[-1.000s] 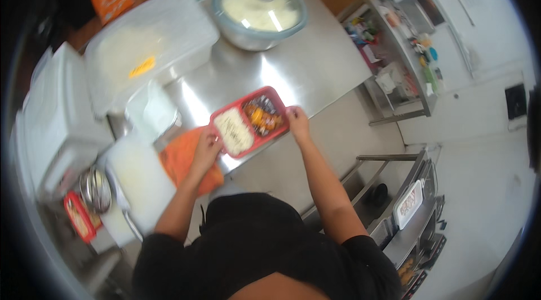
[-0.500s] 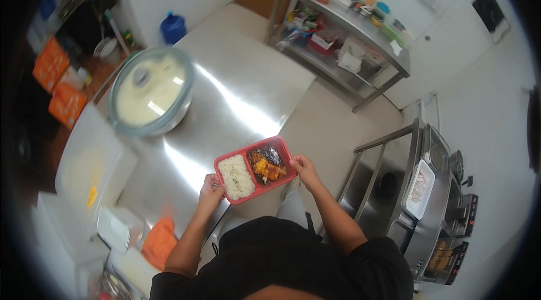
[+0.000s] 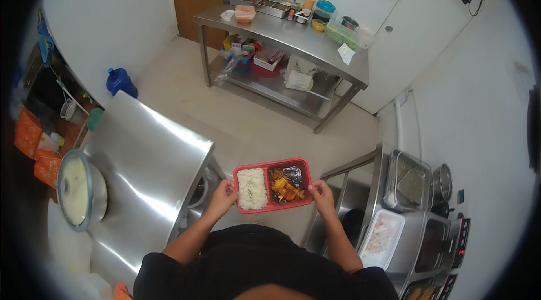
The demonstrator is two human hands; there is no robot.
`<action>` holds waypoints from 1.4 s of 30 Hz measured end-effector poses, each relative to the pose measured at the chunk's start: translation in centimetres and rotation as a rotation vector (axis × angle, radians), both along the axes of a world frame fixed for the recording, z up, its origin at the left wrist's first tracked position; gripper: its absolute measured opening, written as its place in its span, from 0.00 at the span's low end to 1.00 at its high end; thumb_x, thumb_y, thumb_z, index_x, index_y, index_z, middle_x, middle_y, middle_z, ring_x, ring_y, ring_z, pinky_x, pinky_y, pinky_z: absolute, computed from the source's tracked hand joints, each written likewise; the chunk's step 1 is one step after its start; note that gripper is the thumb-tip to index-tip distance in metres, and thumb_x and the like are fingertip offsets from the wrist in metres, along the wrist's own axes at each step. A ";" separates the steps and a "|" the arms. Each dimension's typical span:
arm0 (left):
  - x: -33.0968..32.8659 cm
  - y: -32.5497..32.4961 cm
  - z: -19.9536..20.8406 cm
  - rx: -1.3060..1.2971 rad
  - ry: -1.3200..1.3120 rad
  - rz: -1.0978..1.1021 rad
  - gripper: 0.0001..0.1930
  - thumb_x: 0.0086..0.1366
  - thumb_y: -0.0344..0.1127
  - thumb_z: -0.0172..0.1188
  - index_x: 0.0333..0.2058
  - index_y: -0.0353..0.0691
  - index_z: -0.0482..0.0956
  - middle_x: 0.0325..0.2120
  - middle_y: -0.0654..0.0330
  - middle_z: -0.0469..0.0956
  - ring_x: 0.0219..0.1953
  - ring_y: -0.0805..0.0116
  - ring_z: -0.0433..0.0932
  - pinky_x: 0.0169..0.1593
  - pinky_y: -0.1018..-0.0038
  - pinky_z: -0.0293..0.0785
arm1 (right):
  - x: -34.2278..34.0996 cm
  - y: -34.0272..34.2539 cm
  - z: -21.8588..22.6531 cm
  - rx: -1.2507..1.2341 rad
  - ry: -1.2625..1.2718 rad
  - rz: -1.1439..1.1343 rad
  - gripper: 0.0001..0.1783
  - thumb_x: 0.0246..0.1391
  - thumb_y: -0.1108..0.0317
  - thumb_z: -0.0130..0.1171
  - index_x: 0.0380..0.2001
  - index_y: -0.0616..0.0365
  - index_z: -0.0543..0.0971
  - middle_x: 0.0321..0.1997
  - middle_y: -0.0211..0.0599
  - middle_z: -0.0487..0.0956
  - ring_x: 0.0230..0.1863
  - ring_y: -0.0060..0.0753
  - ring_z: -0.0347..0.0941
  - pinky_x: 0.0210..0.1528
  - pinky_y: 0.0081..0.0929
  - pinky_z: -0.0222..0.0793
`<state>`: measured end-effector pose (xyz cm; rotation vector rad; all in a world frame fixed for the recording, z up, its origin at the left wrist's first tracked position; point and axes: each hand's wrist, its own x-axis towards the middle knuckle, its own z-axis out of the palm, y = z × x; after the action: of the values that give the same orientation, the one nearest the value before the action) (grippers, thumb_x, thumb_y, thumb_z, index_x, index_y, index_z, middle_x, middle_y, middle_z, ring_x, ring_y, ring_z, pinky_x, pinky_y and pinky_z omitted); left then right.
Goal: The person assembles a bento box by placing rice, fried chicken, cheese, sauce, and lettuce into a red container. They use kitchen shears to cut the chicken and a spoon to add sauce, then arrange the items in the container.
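Note:
Between my hands, in front of my body, is a red two-compartment meal tray (image 3: 274, 209), held up above the floor. White rice (image 3: 252, 188) flecked with green fills its left compartment. On the right lies browned meat (image 3: 285, 188) in dark, glossy sauce. My left hand (image 3: 224, 194) pinches the tray's left end, and my right hand (image 3: 322, 194) grips the right end. Some fingers of both hands are hidden under the rim.
A steel table (image 3: 143, 153) with a large lidded pot (image 3: 84, 190) stands at left. Ahead is a steel worktable (image 3: 270, 32) bearing a topping bin (image 3: 265, 4), bottles and tubs. At right, a counter holds a white tray (image 3: 383, 238) and a steel pan (image 3: 408, 179) beside fryers.
My view has swung to the right. The lidded pot and steel table now sit further left, and the far worktable is more central. Both hands still hold the meal tray, now more level.

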<state>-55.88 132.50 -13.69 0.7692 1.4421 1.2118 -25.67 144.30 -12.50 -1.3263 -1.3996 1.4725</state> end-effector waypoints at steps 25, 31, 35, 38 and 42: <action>-14.6 63.5 -0.8 0.179 0.278 -0.062 0.09 0.54 0.26 0.54 0.35 0.36 0.68 0.26 0.66 0.70 0.27 0.79 0.68 0.30 0.81 0.67 | -12.5 59.2 1.0 0.087 -0.073 -0.036 0.09 0.51 0.70 0.58 0.35 0.60 0.73 0.28 0.25 0.73 0.29 0.15 0.66 0.30 0.14 0.64; -17.7 74.2 -0.4 0.097 0.283 0.047 0.09 0.54 0.27 0.54 0.36 0.36 0.69 0.25 0.66 0.69 0.26 0.80 0.68 0.29 0.82 0.67 | -16.6 71.5 -0.9 -0.035 -0.034 0.093 0.10 0.49 0.74 0.56 0.36 0.59 0.72 0.27 0.25 0.72 0.27 0.16 0.67 0.29 0.15 0.63; -20.2 80.3 -0.9 -0.001 0.240 0.060 0.09 0.54 0.28 0.55 0.36 0.38 0.71 0.26 0.67 0.69 0.26 0.80 0.68 0.28 0.83 0.67 | -18.7 77.1 -1.1 -0.115 -0.016 0.130 0.11 0.47 0.77 0.55 0.37 0.60 0.71 0.28 0.27 0.72 0.28 0.19 0.68 0.32 0.16 0.66; -22.0 82.6 -1.6 -0.043 0.250 0.062 0.09 0.54 0.29 0.55 0.36 0.39 0.71 0.26 0.68 0.70 0.26 0.81 0.68 0.29 0.84 0.66 | -19.5 79.1 -1.6 -0.161 -0.023 0.209 0.10 0.47 0.76 0.56 0.37 0.58 0.72 0.28 0.27 0.73 0.28 0.19 0.68 0.32 0.19 0.67; -25.0 85.4 -0.8 -0.111 0.207 -0.018 0.10 0.55 0.32 0.55 0.37 0.40 0.72 0.25 0.70 0.71 0.26 0.82 0.69 0.30 0.84 0.65 | -18.6 82.7 -1.3 0.049 -0.288 0.284 0.11 0.49 0.72 0.56 0.38 0.56 0.74 0.29 0.30 0.74 0.29 0.21 0.69 0.34 0.24 0.68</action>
<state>-80.83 217.86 -14.51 0.8476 1.6532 1.0529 -44.27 227.04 -13.79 -1.3936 -1.8625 1.4544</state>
